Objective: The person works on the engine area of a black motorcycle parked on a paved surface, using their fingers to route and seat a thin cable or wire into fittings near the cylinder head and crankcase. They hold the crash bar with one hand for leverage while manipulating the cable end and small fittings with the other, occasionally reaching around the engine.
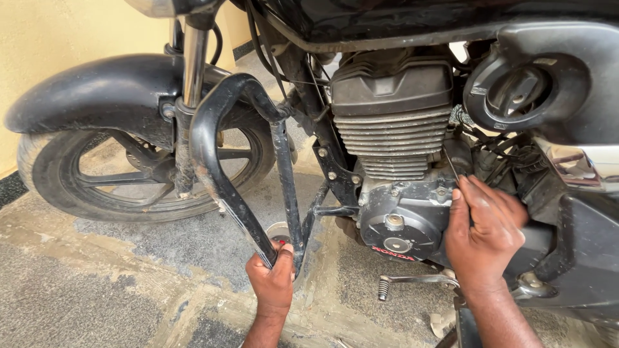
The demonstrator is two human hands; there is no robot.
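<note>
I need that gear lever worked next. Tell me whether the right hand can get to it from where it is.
Probably yes. The right hand rests on the engine cover just above the gear lever, with nothing between them; the left hand grips the crash guard.

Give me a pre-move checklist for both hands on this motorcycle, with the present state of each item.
1. Left hand gripping the lower end of the black crash guard: ok.
2. Right hand resting on the engine side cover: ok.
3. Tool in either hand: cannot tell.
4. Gear lever free of both hands: ok.
5. Guard's bolts fastened: cannot tell.
6. Front wheel on the ground: ok.
</note>
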